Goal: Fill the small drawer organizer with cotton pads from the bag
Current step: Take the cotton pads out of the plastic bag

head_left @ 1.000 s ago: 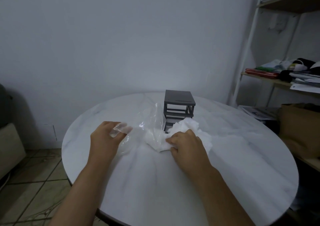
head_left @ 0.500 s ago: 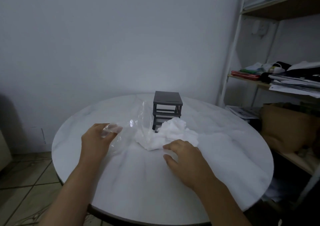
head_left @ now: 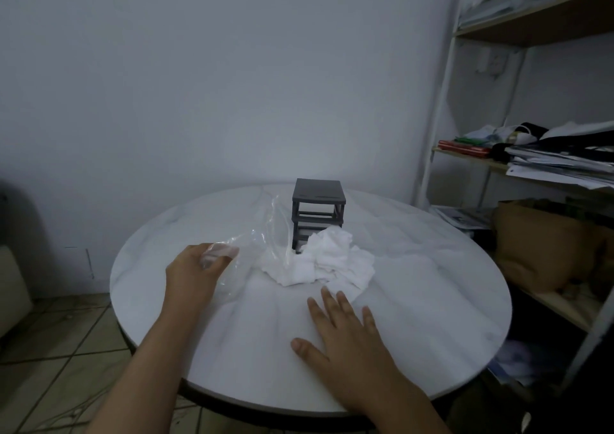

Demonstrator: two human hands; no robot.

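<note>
The cotton pads (head_left: 322, 262) lie heaped on the table (head_left: 432, 300) against the organizer (head_left: 317, 214), none inside it as far as I can tell, the left hand (head_left: 196, 269) gripping the bag (head_left: 255, 241), the right hand (head_left: 345, 334) flat and empty.

— Where's our drawer organizer (head_left: 318, 198)?
— At the back of the table (head_left: 432, 300), the cotton pads (head_left: 327, 261) heaped against its front.
— And the bag (head_left: 262, 241)?
— Left of the heap, held by our left hand (head_left: 194, 274); our right hand (head_left: 345, 337) lies before the pads.
</note>
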